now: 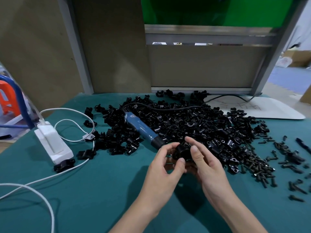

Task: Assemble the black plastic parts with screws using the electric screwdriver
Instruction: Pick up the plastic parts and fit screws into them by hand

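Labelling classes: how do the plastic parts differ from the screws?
Plastic parts: big heaped pile mid-table, chunky and curved. Screws: smaller, flatter scatter at the right, slim and straight. The screwdriver lies on the plastic parts, not the screws. Both are dark, loose on the green mat.

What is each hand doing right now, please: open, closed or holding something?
Left hand: closed on the black plastic part, fingers curled round it.
Right hand: closed on the same part, thumb and fingers pinching it.
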Available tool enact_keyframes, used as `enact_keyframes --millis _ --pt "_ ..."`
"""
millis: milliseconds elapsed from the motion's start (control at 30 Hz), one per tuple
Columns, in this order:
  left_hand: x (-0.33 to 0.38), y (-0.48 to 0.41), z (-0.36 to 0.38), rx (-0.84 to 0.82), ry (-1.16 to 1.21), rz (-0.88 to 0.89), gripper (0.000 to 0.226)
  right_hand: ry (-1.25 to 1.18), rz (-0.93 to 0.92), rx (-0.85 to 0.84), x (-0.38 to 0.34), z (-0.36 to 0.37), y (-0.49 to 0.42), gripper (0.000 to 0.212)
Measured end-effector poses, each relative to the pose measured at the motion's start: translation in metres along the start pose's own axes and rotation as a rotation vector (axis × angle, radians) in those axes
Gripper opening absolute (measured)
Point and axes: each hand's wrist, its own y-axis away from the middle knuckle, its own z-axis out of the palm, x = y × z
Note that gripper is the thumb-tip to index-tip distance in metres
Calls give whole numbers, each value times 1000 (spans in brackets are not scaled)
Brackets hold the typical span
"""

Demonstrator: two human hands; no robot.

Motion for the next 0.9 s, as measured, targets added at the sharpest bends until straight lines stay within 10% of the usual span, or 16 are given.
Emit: enact_keyframes --millis 900 --pt "2 -5 -13 -53 -144 36 20 -144 37 -66 -7 -7 -2 69"
